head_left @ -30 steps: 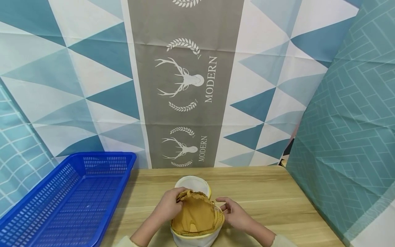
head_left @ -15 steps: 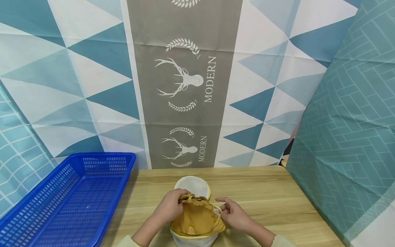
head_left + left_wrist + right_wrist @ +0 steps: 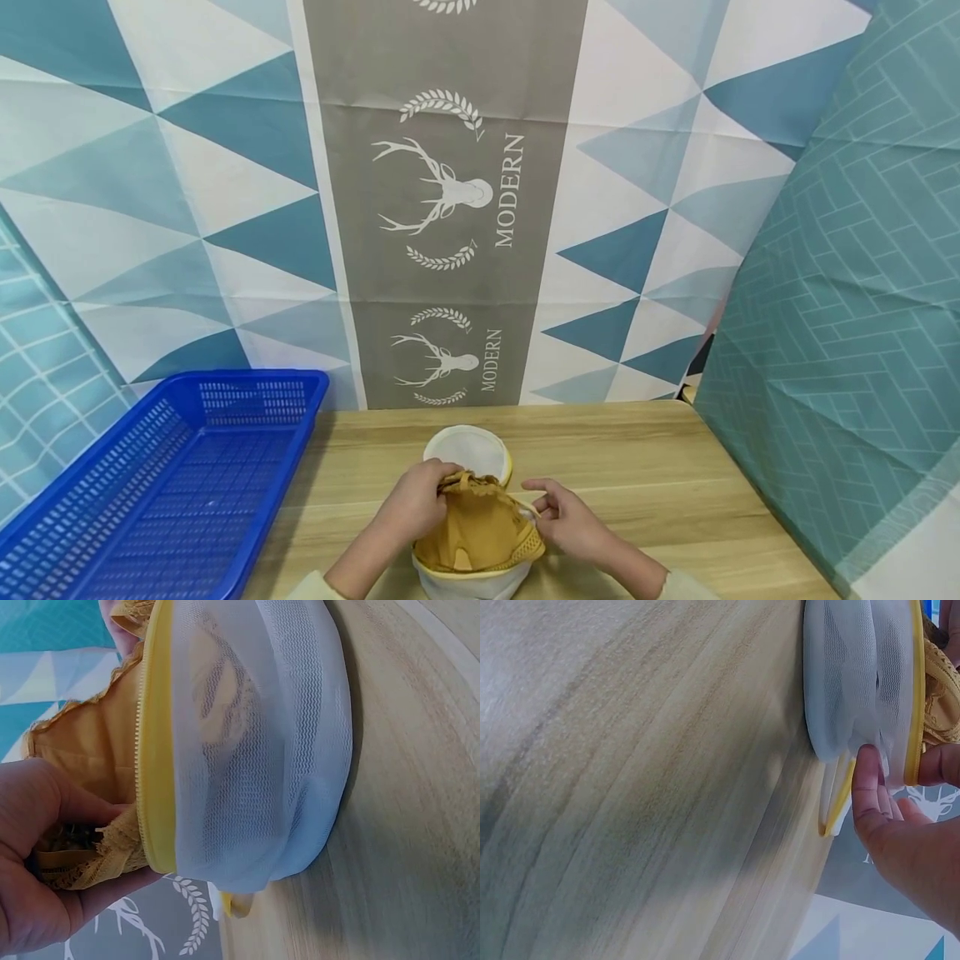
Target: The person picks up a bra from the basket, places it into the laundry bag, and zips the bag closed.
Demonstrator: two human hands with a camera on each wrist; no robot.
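Observation:
A white mesh laundry bag (image 3: 474,586) with a yellow zipped rim stands on the table, its round lid (image 3: 467,450) folded back behind it. Out of its mouth rises a mustard lace-trimmed bra (image 3: 480,529). My left hand (image 3: 415,502) pinches the bra's gathered lace edge at the left, above the rim, as the left wrist view shows closely. At the right side, my right hand (image 3: 572,522) grips the bag's rim, thumb on the inner side and fingers (image 3: 868,780) against the outer mesh (image 3: 859,675). The bra's lower part is inside the bag, faintly visible through the mesh (image 3: 247,765).
A large blue plastic basket (image 3: 321,396) stands to the left, with slotted walls. The wood-grain table (image 3: 637,475) ends at a patterned cloth backdrop (image 3: 450,275), and a teal cloth (image 3: 847,350) hangs along the right.
The bra's top edge has sunk a little lower toward the bag, and its right side has slumped inward from the rim. My left hand has shifted slightly; the right hand stays at the rim.

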